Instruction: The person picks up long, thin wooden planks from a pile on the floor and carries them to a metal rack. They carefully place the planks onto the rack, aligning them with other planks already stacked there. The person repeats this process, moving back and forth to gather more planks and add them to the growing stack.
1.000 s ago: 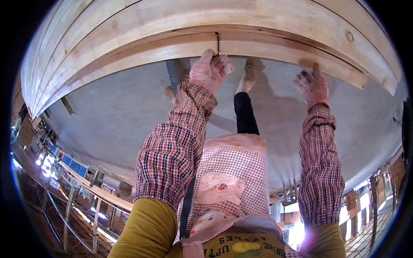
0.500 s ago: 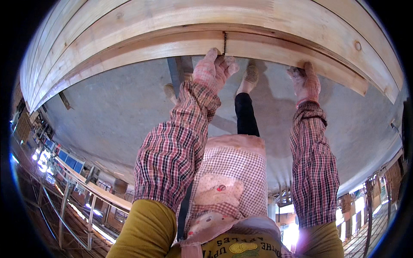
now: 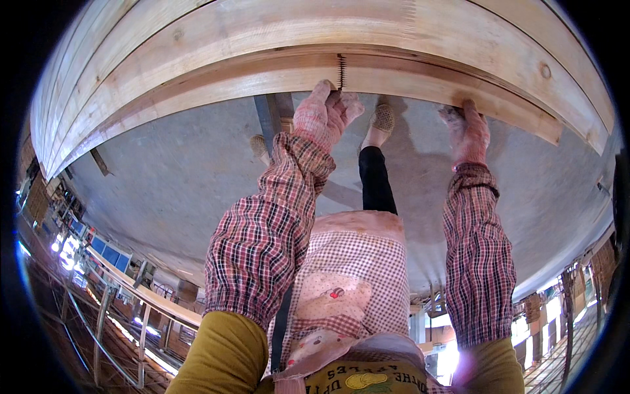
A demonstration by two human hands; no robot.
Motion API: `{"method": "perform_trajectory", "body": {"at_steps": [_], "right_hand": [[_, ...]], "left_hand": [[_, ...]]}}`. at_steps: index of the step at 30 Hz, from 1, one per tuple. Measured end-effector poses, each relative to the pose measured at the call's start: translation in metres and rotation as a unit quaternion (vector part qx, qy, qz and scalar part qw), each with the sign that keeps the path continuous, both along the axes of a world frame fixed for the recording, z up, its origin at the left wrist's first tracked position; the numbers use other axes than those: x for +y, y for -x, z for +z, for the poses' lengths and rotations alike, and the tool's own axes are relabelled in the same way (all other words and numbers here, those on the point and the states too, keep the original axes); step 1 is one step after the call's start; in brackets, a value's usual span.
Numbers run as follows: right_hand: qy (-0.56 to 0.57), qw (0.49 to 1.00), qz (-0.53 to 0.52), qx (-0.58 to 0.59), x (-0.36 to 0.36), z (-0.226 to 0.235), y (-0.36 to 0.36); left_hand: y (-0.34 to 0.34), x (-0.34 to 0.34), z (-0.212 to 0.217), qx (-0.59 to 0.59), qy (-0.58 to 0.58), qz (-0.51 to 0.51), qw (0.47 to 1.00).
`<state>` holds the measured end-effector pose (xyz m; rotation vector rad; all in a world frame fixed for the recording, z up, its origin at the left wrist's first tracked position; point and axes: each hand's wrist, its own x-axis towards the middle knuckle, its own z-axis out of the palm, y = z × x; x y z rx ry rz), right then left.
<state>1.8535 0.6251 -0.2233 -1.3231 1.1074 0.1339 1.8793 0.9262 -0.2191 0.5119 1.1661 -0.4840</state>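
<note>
Two narrow wooden boards meet end to end along the near edge of a wood stack, the left board (image 3: 262,80) and the right board (image 3: 403,77). Zigzag finger-cut ends face each other, with a dark toothed gap between them. My left hand (image 3: 323,117), in a pinkish knit glove, grips the lower edge at this joint, thumb on top and the other fingers underneath. Farther right, my gloved right hand (image 3: 469,134) holds the right board near its outer end, thumb over the face. Fingers under both boards are partly hidden.
Wide planks (image 3: 295,26) lie side by side beyond the boards. Below is a grey concrete floor (image 3: 184,171), with my shoe (image 3: 382,118) and a dark metal leg (image 3: 268,118) under the boards. A long rail (image 3: 157,297) on a frame stands at lower left.
The two boards and both hands have shifted slightly toward me. The grips stay the same, and the toothed gap still shows at the joint.
</note>
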Motion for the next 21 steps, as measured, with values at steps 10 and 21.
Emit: {"method": "perform_trajectory", "body": {"at_steps": [10,21], "right_hand": [[-0.092,0.990,-0.105,-0.027,-0.006,0.001,0.001],[-0.082,0.990,-0.103,0.052,-0.006,0.014,-0.010]], "left_hand": [[0.002,-0.003,0.001,-0.008,0.010,0.003,1.000],[-0.001,-0.010,0.008,-0.014,-0.028,-0.039,0.999]]}}
